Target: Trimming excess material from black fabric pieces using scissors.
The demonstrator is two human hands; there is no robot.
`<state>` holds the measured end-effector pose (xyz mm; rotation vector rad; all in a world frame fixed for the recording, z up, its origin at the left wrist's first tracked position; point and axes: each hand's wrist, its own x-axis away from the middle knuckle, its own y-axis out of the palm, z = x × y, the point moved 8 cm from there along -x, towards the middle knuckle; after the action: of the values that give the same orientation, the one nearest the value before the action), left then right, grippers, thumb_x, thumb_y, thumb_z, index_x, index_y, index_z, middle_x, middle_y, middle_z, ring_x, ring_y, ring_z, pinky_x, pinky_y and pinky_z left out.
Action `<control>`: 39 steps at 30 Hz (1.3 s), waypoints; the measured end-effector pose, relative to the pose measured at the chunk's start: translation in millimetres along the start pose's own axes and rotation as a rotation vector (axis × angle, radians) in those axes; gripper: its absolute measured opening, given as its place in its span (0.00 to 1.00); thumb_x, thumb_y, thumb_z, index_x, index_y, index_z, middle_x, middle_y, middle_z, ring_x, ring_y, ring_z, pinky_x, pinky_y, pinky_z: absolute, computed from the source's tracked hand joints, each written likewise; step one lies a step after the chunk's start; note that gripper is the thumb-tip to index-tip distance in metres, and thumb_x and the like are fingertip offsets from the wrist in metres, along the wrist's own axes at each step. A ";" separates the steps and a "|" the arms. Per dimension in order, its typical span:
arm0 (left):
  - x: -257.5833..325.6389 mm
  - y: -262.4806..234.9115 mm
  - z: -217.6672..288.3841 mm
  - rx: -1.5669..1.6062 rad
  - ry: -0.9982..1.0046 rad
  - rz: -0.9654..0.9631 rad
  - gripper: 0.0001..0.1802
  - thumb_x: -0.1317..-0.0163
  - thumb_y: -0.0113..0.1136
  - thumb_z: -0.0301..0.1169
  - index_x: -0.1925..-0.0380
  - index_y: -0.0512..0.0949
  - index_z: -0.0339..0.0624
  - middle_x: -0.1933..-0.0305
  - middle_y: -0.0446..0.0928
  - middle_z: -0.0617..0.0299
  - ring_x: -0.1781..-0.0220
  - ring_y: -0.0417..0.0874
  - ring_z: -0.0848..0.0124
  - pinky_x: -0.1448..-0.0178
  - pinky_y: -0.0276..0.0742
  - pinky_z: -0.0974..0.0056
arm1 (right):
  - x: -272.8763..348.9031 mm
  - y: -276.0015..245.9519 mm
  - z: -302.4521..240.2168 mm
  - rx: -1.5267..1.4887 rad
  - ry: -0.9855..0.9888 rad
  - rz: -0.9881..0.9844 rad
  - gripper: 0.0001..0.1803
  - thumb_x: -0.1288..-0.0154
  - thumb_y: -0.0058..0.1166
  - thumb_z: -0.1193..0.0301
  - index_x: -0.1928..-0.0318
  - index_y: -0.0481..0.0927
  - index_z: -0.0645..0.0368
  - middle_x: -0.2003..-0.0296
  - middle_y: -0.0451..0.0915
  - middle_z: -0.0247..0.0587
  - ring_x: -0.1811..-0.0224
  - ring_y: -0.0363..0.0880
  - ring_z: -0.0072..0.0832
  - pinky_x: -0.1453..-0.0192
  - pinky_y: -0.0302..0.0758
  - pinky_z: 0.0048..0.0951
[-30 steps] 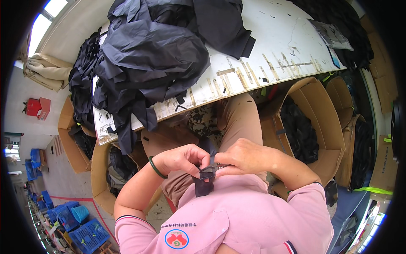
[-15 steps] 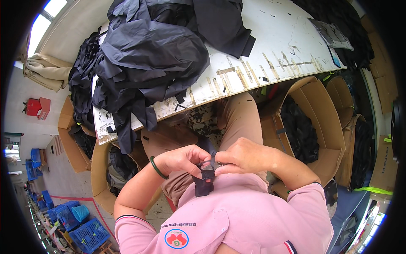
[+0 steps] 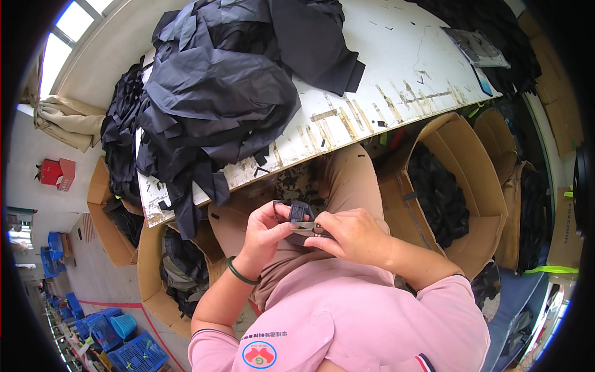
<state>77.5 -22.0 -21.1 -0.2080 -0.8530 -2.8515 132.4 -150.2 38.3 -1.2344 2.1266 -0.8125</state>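
Observation:
My left hand, with a dark green bangle on its wrist, pinches a small folded piece of black fabric above my lap. In my right hand is a small pair of metal thread snips, its blades pointing left at the lower edge of the fabric. Whether the blades touch the fabric I cannot tell. My fingers are closed around both things and hide part of them.
A heap of black fabric spreads over the left of the white table and hangs past its edge. Cardboard boxes filled with black pieces stand under the table at right; another box is at left. Blue baskets sit farther left.
Both hands have moved away from my body toward the table. The black fabric has turned and lifted with them, and the snips' blades now show clearly beside it.

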 end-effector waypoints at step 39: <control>3.0 4.2 -3.9 -0.054 0.034 -0.030 0.06 0.43 0.60 0.16 0.67 0.77 0.35 0.62 0.79 0.61 0.58 0.79 0.75 0.50 0.75 0.68 | -1.1 1.2 13.2 -0.211 0.196 -0.108 0.21 0.37 0.57 0.52 0.63 0.73 0.59 0.76 0.81 0.45 0.75 0.80 0.47 0.72 0.74 0.43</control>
<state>75.0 -28.0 -21.5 -0.1532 -0.7805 -2.8996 141.5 -151.7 28.7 -1.4400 2.3691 -0.7997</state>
